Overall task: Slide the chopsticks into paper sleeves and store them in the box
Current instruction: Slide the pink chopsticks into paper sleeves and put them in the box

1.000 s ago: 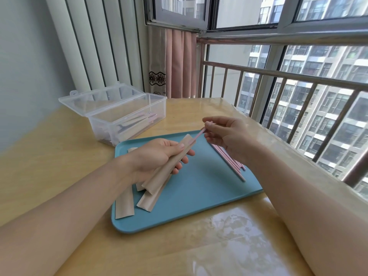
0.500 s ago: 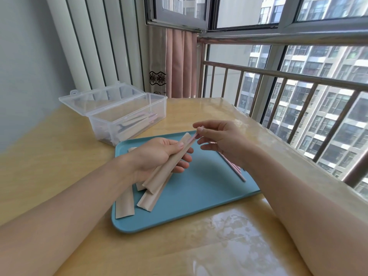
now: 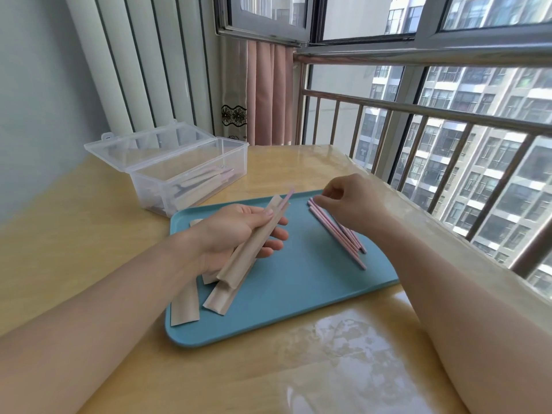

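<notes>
Since half a second ago our right hand (image 3: 351, 201) has left the sleeve mouth and dropped to the loose pink chopsticks (image 3: 337, 233) on the blue plastic tray (image 3: 298, 294), fingers (image 3: 324, 196) curled over their far ends; whether they pinch one yet, we cannot tell. Our left hand (image 3: 236, 231) grips the tan paper sleeve (image 3: 254, 243) tilted mouth-up (one pink tip protrudes), ready for its mate. The clear lidded plastic box (image 3: 191, 174) waits open on the worktop, sleeved pairs inside.
</notes>
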`<state>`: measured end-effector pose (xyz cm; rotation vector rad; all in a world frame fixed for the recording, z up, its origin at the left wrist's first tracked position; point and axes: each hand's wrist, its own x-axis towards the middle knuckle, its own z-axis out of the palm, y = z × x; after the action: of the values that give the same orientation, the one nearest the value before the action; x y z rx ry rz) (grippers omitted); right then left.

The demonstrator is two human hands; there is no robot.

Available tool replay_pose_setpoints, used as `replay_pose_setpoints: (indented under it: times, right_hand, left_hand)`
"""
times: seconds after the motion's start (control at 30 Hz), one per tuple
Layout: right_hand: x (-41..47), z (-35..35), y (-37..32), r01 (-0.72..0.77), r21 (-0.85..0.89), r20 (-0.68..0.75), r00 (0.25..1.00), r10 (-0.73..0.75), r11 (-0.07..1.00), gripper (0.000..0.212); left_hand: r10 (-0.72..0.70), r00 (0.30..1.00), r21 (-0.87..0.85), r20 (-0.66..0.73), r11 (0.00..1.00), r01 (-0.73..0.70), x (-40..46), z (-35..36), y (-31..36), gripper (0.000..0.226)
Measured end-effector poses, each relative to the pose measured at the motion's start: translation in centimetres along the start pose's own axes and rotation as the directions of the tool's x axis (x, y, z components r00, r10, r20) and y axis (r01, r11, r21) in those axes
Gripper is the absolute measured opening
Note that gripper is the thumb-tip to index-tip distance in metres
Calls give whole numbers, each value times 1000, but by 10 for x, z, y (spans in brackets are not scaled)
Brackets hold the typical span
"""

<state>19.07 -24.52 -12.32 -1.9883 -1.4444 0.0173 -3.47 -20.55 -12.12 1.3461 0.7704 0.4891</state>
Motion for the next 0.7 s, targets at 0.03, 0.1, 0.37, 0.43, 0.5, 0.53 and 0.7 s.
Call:
replay_pose_setpoints:
  times: [0.03, 0.1, 0.37, 0.43, 0.5, 0.53, 0.7]
  right_hand:
    - [1, 1, 0, -4, -17, -8, 1000, 3, 1000, 9]
    - [2, 3, 1, 1, -86, -1, 1000, -1, 996, 18]
    - [-1, 3, -2, -61, -259, 164, 981, 106, 964, 22]
    - [-1, 0, -5, -87, -281, 197, 969, 146, 956, 28]
    - [-2, -3, -6, -93, -312, 237, 956, 172, 946, 32]
    - [-3, -5, -7, -90, -326, 255, 950, 180, 941, 33]
    - [-7, -9, -13, -79, -373, 301, 932, 201, 924, 25]
  left_hand:
    - [-5, 1000, -2, 0, 1000, 5, 0, 1, 0, 35]
    - [-7, 1000, -4, -8, 1000, 7, -1, 1, -1, 35]
    - [-4, 1000, 19, -20, 1000, 5, 1, 0, -1, 34]
    - [-2, 1000, 48, -17, 999, 2, 1, 0, -2, 34]
    - [4, 1000, 72, -21, 997, -2, 1, 0, -3, 33]
    - [8, 1000, 84, -27, 996, -5, 1, 0, -3, 33]
    - [76, 993, 209, -88, 976, -56, 3, -2, -4, 33]
